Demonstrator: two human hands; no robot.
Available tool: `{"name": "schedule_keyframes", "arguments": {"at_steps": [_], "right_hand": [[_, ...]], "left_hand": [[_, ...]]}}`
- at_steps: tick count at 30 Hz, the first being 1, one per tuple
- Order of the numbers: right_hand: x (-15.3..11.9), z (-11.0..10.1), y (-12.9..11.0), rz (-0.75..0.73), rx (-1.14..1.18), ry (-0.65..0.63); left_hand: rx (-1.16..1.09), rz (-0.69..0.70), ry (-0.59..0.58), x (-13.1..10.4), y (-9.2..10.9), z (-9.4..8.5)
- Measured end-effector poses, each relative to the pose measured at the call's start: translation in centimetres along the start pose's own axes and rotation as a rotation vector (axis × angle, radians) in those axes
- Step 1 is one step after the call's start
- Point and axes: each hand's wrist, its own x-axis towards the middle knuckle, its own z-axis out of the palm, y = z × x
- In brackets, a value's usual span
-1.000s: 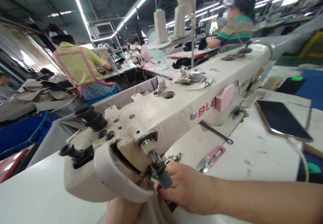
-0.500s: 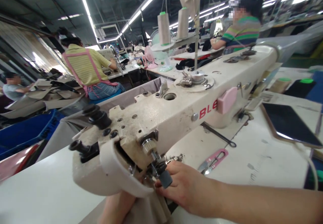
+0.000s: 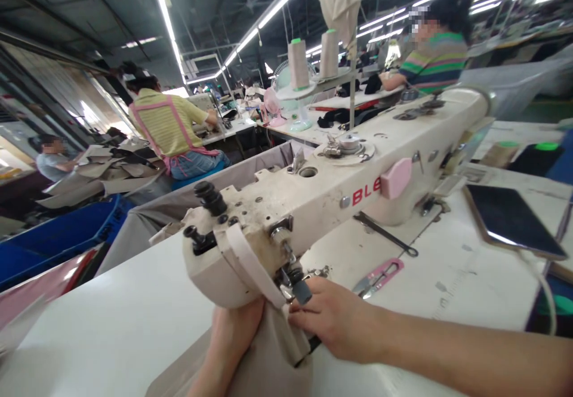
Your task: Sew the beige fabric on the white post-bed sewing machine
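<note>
A beige fabric piece point(image 3: 277, 337) runs under the head of the white sewing machine point(image 3: 286, 206) and hangs toward me. My left hand point(image 3: 237, 328) lies against the fabric's left side; the machine head hides its fingers. On the other side, my right hand point(image 3: 333, 316) is closed, with bent fingers pressed together on the fabric beside the needle area. The grey-tipped thread tension part point(image 3: 302, 291) covers some of those fingertips. The needle and presser foot are hidden from this angle.
Pink-handled thread snips point(image 3: 380, 277), a dark metal tool point(image 3: 387, 236) and a phone point(image 3: 514, 221) lie on the right of the table. Thread cones point(image 3: 298, 65) stand behind the machine. A blue bin point(image 3: 58, 236) is at left. Several people sit working further back.
The view has shifted, so the machine head appears farther right and higher. More of my left hand and of the fabric shows. My right hand stays beside the needle area.
</note>
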Motion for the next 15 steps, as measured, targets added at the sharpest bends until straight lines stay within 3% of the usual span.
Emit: {"name": "schedule_keyframes", "arguments": {"at_steps": [5,7,9,12,15], "right_hand": [[0.1,-0.8,-0.5,0.058,0.064,0.079],[0.1,-1.0,-0.6,0.067,0.089,0.095],[0.1,-1.0,-0.7,0.075,0.109,0.095],[0.0,-1.0,-0.6,0.093,0.128,0.088],[0.0,-1.1,-0.4,0.099,0.143,0.074]], "left_hand": [[0.058,-0.156,-0.027,-1.0,2.3,-0.1],[0.063,-0.215,0.008,-0.8,2.1,-0.8],[0.071,-0.312,0.098,-0.4,0.6,-2.0],[0.104,-0.497,0.299,-0.9,-3.7,-4.5],[0.123,-0.513,0.391,-3.1,-6.8,-6.8]]}}
